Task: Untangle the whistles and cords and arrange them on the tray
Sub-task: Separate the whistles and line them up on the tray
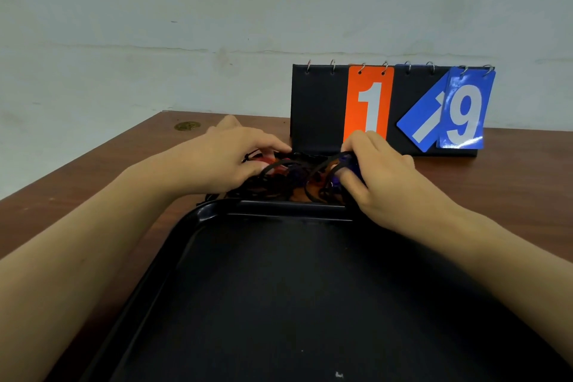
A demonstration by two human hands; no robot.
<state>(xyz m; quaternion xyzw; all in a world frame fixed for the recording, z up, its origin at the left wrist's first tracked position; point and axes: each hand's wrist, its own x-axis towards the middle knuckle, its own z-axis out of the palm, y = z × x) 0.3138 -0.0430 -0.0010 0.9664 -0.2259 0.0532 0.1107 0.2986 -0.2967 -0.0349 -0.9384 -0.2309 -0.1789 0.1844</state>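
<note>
Pale, stained wall behind; brown wooden tabletop [93, 164] below, carrying a flip scoreboard [387, 108] at the back showing an orange 1 and a blue 9. Nearer, a black tray [198, 226], bare apart from a few specks. Just beyond its far rim, on the tabletop, a knot of black cords [279, 186] with red and purple whistles caught in it. Left hand [229, 158] curled over the left of the heap, grip pinched on cord near a red whistle [273, 161]. Right hand [381, 170] on the right side, grip closed round a purple whistle [347, 161], a cord looped over one finger. Early stage by the look of it: nothing separated, nothing on the tray, all untangling and arranging still to do.
</note>
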